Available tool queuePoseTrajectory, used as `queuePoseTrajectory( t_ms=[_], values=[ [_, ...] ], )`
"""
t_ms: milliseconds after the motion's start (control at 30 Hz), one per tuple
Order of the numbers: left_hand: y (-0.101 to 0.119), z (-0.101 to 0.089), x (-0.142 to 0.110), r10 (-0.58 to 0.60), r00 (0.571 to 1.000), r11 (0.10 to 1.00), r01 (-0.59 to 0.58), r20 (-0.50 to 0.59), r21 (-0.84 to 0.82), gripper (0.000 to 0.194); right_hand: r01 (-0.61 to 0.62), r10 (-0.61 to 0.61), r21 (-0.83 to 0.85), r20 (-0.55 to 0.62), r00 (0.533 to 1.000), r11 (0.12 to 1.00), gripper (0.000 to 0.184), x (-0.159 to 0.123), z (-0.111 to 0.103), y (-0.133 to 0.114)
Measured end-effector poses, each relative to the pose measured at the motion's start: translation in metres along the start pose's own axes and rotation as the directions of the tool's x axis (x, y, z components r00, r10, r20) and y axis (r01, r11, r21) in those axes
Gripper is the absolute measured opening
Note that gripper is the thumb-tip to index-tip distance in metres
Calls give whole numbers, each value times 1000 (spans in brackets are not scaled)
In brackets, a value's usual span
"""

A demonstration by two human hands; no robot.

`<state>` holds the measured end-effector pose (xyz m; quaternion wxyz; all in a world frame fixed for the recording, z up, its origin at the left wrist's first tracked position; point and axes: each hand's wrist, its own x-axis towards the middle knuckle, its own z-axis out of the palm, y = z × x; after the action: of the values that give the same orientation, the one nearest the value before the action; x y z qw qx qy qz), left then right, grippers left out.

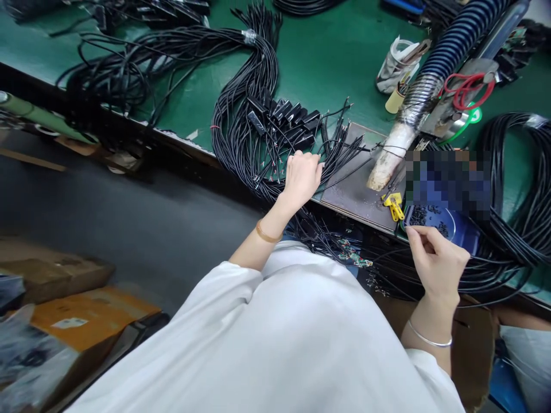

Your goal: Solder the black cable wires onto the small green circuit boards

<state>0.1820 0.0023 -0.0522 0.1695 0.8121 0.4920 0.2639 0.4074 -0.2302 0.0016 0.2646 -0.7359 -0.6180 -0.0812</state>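
Observation:
My left hand [302, 175] is curled over a bundle of black cables [241, 115] at the bench's front edge, closed on a black cable; its fingertips are partly hidden. Beside it lie several black plastic housings [293, 117] and stripped cable ends with thin coloured wires. My right hand [439, 258] has thumb and forefinger pinched together, just in front of a blue tray [467, 232] with small black parts [424, 216]. Anything between those fingertips is too small to make out. Yellow-handled snips [394, 206] lie near this hand.
A ribbed black hose [460, 40] with a taped white end reaches over a brown board [344, 192]. Behind stands a plastic cup [396, 63] of tools. A cable coil [495, 189] lies at the right. Circuit boards [353, 252] hang below the edge. Cardboard boxes [94, 315] stand lower left.

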Motion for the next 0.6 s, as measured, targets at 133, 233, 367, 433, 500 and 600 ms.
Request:
queuePoseTrajectory(
  t_ms=[133, 233, 367, 433, 500, 600],
  values=[
    [-5, -32, 0, -2, 1000, 983, -3, -25, -183, 21, 4, -4, -2, 4, 1000, 1000, 15, 0, -1, 1],
    [-3, -61, -5, 31, 998, 901, -7, 48, -433, 25, 1, -1, 1, -5, 1000, 1000, 14, -2, -1, 5],
    [15, -54, -13, 172, 958, 916, -71, 228, -394, 22, -13, 13, 20, -20, 1000, 1000, 14, -3, 5, 9],
    [30, -31, -15, 189, 947, 973, -145, 260, -181, 16, -20, 21, 34, -21, 1000, 999, 14, -2, 4, 7],
    [44, -4, -16, 170, 943, 984, -175, 285, -5, 17, -45, 45, 84, -9, 999, 995, 12, -2, -5, 0],
    [56, 24, -14, 175, 952, 978, -198, 251, 70, 23, -59, 52, 257, 33, 998, 965, 9, -2, -42, -15]
  ],
)
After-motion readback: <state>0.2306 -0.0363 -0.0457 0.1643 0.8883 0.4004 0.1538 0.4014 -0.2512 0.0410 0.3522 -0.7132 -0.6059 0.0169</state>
